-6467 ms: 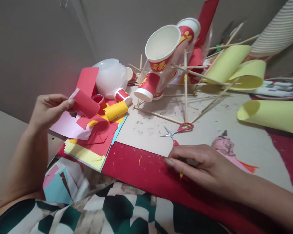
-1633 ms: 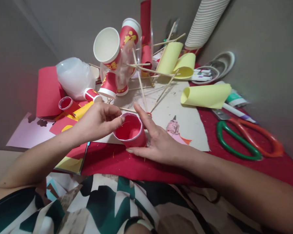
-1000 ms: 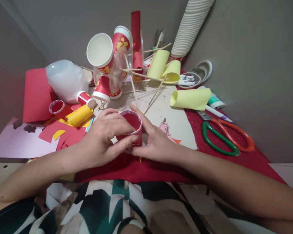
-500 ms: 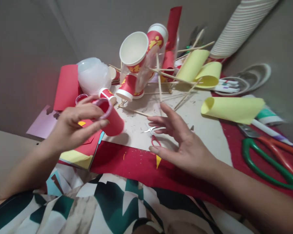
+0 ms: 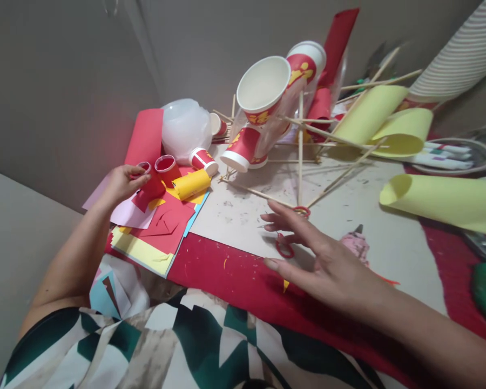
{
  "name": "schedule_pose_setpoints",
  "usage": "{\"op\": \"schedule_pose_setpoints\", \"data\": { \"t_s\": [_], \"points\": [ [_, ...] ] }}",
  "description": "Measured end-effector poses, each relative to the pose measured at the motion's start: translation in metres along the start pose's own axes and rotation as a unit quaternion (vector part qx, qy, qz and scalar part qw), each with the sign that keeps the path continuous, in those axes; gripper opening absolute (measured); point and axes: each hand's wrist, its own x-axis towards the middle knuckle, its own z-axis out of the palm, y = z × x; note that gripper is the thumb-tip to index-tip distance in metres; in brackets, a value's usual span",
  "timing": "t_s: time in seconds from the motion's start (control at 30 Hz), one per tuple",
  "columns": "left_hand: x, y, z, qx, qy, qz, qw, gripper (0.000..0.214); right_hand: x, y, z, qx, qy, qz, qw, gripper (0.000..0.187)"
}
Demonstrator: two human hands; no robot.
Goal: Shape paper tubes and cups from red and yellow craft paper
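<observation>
My left hand (image 5: 126,185) is closed at the rim of a red paper cylinder (image 5: 153,189), above the stack of coloured paper on the left. Close beside it stands another red cylinder (image 5: 169,174) with a pale rim, and a yellow paper roll (image 5: 192,185) lies to its right. My right hand (image 5: 308,248) hovers over the board with its fingers apart and nothing in them. Under those fingers lie small scissors (image 5: 284,247) with red handles, partly hidden by the hand.
Red and white paper cups (image 5: 264,89) and a frame of wooden sticks (image 5: 300,146) stand at the back. Yellow paper rolls (image 5: 445,201), markers (image 5: 445,154) and green-handled scissors (image 5: 484,294) are on the right. A pink-wrapped object (image 5: 355,244) lies beyond my right forearm. Coloured paper sheets (image 5: 146,254) lie left.
My left hand has carried the red cylinder left to the paper stack, beside the other one. The view has turned left; my right hand keeps its open pose.
</observation>
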Motion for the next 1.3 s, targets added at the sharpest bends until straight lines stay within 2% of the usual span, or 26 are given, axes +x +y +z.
{"op": "schedule_pose_setpoints", "data": {
  "t_s": [0.17,0.27,0.4,0.53,0.63,0.73,0.8,0.93,1.0,1.1,1.3],
  "points": [
    [0.003,-0.002,0.008,0.015,-0.025,0.002,1.0,0.019,0.002,0.004,0.001,-0.038,-0.023,-0.007,0.999,0.074],
    [-0.002,0.0,0.006,0.009,-0.025,0.006,1.0,0.023,0.002,0.008,0.003,-0.052,-0.036,-0.015,0.998,0.073],
    [-0.013,0.009,-0.006,-0.026,0.012,0.01,1.0,0.025,0.001,0.012,0.004,-0.064,-0.037,-0.028,0.997,0.071],
    [-0.026,0.018,-0.016,-0.061,0.076,0.011,0.995,0.03,0.0,0.014,0.005,-0.08,-0.041,-0.031,0.995,0.069],
    [-0.035,0.026,-0.016,-0.074,0.117,0.028,0.99,0.032,-0.001,0.013,0.004,-0.096,-0.047,-0.042,0.993,0.067],
    [-0.044,0.04,-0.009,-0.067,0.122,0.068,0.988,0.038,-0.002,0.01,0.003,-0.11,-0.053,-0.048,0.991,0.062],
    [-0.049,0.053,-0.001,-0.05,0.101,0.105,0.988,0.039,-0.002,0.008,0.002,-0.116,-0.054,-0.052,0.99,0.059],
    [-0.046,0.075,0.021,0.005,0.012,0.182,0.983,0.03,0.0,0.006,0.001,-0.126,-0.056,-0.055,0.989,0.056],
    [-0.037,0.082,0.034,0.036,-0.036,0.201,0.978,0.045,0.001,0.006,0.001,-0.131,-0.065,-0.055,0.988,0.057],
    [-0.019,0.086,0.055,0.083,-0.103,0.196,0.972,0.072,0.001,0.006,0.001,-0.135,-0.079,-0.056,0.986,0.058],
    [0.007,0.083,0.083,0.129,-0.161,0.153,0.966,0.077,-0.001,0.006,0.002,-0.15,-0.104,-0.057,0.982,0.059]
  ]
}}
